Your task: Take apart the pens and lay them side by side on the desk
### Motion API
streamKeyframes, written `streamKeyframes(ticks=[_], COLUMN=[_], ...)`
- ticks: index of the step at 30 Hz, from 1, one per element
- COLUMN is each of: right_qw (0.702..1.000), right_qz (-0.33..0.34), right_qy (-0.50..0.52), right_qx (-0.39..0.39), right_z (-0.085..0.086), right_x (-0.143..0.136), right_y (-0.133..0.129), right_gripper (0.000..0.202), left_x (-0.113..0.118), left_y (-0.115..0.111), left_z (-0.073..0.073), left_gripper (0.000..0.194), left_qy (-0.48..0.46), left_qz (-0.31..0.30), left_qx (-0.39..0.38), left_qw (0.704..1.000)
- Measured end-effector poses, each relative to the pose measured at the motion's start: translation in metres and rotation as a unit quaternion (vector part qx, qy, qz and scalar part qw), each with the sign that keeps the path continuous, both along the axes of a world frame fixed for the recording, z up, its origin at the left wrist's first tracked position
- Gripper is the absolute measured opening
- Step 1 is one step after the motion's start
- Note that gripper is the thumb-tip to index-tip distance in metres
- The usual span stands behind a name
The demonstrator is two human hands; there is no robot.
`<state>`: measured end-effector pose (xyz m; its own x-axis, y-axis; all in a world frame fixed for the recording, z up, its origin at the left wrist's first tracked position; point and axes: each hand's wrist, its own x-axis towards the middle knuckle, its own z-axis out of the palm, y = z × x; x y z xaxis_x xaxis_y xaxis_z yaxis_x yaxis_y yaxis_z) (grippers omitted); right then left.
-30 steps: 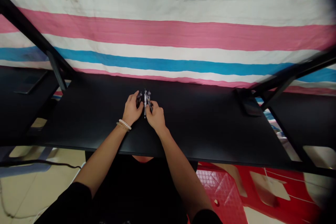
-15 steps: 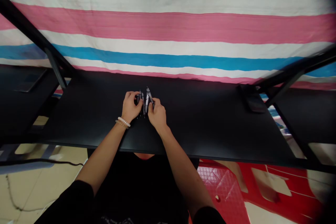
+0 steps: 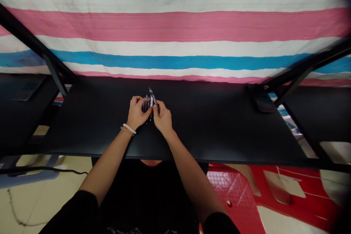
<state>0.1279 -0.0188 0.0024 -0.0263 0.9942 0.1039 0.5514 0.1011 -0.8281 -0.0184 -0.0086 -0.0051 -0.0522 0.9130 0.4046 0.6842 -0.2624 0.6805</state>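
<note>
Squeezing softly seemed best for keeping the thin black-and-grey plastic pens (image 3: 151,101) even; the bare left hand (image 3: 137,112) and bare right hand (image 3: 163,117) pinched them together over the flat black table (image 3: 214,124).

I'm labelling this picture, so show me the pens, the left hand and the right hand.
Pens (image 3: 151,101): head view, on one pale barrel.
Left hand (image 3: 136,112): head view, on its back.
Right hand (image 3: 163,118): head view, on its back.
</note>
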Motion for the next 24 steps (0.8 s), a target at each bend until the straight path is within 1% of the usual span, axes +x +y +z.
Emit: streamKeyframes(ticks=[2, 4, 5, 7, 9, 11, 14, 17, 20, 24], right_qw=[0.999, 0.997, 0.996, 0.995, 0.993, 0.99, 0.981, 0.967, 0.96, 0.957], right_qz=[0.014, 0.041, 0.053, 0.062, 0.062, 0.058, 0.051, 0.062, 0.05, 0.017], right_qy=[0.035, 0.047, 0.04, 0.025, 0.047, 0.103, 0.187, 0.245, 0.276, 0.283], right_qx=[0.029, 0.055, 0.063, 0.076, 0.086, 0.077, 0.026, -0.001, 0.016, 0.068], right_z=[0.0, 0.0, -0.001, -0.003, -0.004, -0.005, -0.007, -0.01, -0.016, -0.019], right_x=[0.0, 0.0, 0.0, -0.001, -0.002, -0.001, 0.001, 0.002, 0.001, -0.002], right_y=[-0.001, -0.001, -0.002, -0.002, -0.002, 0.0, 0.004, 0.009, 0.011, 0.008], right_gripper=[0.034, 0.034, 0.033, 0.033, 0.035, 0.037, 0.037, 0.04, 0.039, 0.028], left_x=[0.001, 0.002, 0.003, 0.005, 0.005, 0.003, 0.0, -0.001, 0.002, 0.005], left_y=[0.0, 0.0, 0.0, 0.001, 0.002, 0.003, 0.004, 0.004, 0.002, 0.001], left_z=[0.003, 0.005, 0.006, 0.007, 0.007, 0.007, 0.007, 0.009, 0.012, 0.015], left_gripper=[0.028, 0.03, 0.031, 0.033, 0.034, 0.035, 0.033, 0.033, 0.035, 0.032], left_qy=[-0.041, -0.139, -0.198, -0.306, -0.38, -0.424, -0.469, -0.529, -0.577, -0.613], left_qz=[-0.002, -0.024, -0.045, -0.081, -0.098, -0.103, -0.113, -0.11, -0.103, -0.107], left_qx=[0.012, 0.0, -0.018, -0.057, -0.08, -0.089, -0.101, -0.117, -0.129, -0.133], left_qw=[0.999, 0.99, 0.979, 0.947, 0.916, 0.896, 0.87, 0.833, 0.8, 0.771])
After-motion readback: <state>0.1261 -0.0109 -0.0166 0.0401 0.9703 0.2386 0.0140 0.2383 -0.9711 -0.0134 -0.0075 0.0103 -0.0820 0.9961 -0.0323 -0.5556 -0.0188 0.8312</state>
